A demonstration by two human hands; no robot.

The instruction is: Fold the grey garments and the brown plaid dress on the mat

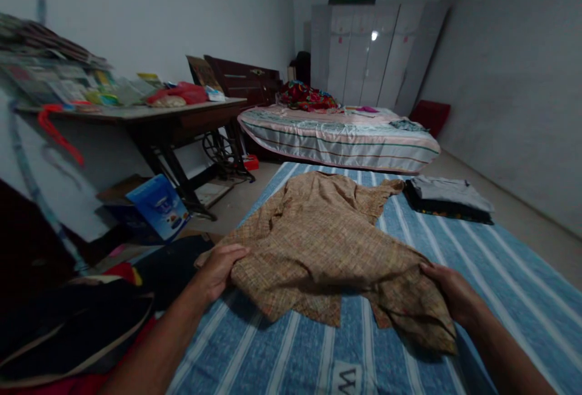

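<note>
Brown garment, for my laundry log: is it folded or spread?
Spread, rumpled: the brown garment lies wide across the striped sheet, left hand and right hand holding opposite sides.

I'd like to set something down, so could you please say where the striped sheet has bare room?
Bare striped sheet shows between the folded clothes and the right hand, and on the near side of the brown garment, which crowds the middle.

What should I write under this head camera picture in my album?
Left hand and right hand hold a brown checked cloth garment spread over a blue, white-striped fabric cover.
</note>
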